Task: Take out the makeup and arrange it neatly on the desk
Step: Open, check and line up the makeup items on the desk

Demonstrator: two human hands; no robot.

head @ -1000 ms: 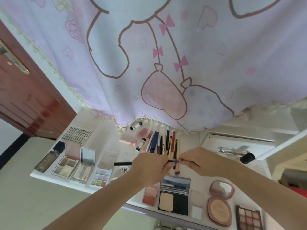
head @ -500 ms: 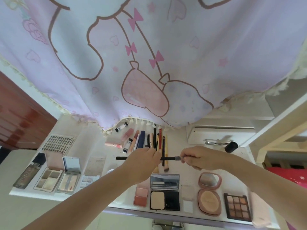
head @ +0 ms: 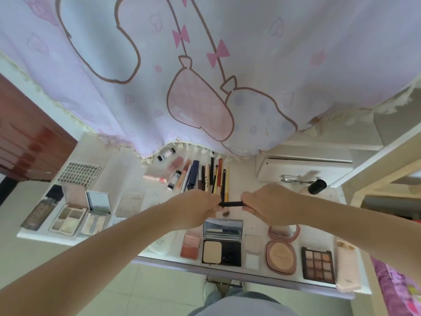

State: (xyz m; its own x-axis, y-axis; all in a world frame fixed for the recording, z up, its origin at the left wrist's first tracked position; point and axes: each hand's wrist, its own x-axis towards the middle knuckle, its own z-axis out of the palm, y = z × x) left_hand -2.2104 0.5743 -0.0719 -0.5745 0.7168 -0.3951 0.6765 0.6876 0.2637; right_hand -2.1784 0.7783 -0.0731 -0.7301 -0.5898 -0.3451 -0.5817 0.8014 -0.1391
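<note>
Over the middle of the white desk (head: 262, 224), my left hand (head: 196, 210) and my right hand (head: 266, 206) each pinch one end of a thin black makeup stick (head: 231, 204), holding it level. Only a short black stretch shows between the fingers. Just behind it lies a row of pens, pencils and tubes (head: 205, 176), side by side and pointing away from me. Below the hands are an open black powder compact (head: 222, 249), a blush pan (head: 190, 246), a round pink compact (head: 281, 256) and an eyeshadow palette (head: 317, 264).
Several open palettes (head: 68, 220) and a sticker sheet (head: 78, 174) lie at the desk's left end. A lilac curtain (head: 205, 76) hangs over the back edge. An eyelash curler (head: 293, 179) and a black-capped bottle (head: 316, 187) lie at the right, next to a white shelf frame.
The long black handle that stuck out to the left of my left hand no longer shows. My hands have come slightly closer together, and the view has shifted a little.
</note>
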